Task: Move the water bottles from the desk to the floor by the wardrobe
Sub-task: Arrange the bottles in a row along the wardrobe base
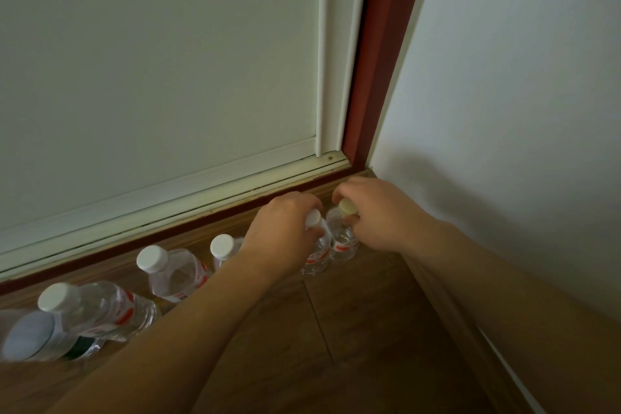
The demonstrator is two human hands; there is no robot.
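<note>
Several clear water bottles with white caps and red labels stand in a row on the wooden floor (pixel 363 319) along the foot of the white wardrobe door (pixel 161 60). My left hand (pixel 285 232) grips the neck of one bottle (pixel 316 255) just under its cap. My right hand (pixel 379 215) holds the top of the last bottle (pixel 342 242), the one nearest the corner. Both bottles stand upright, side by side, and appear to rest on the floor. My left forearm covers part of another bottle (pixel 221 247).
Two more bottles (pixel 174 270) (pixel 100 307) stand further left, then a larger container with a grey-white lid (pixel 32 336) at the left edge. A white wall (pixel 521 94) and its skirting close the corner on the right. A dark red frame (pixel 379 54) borders the wardrobe.
</note>
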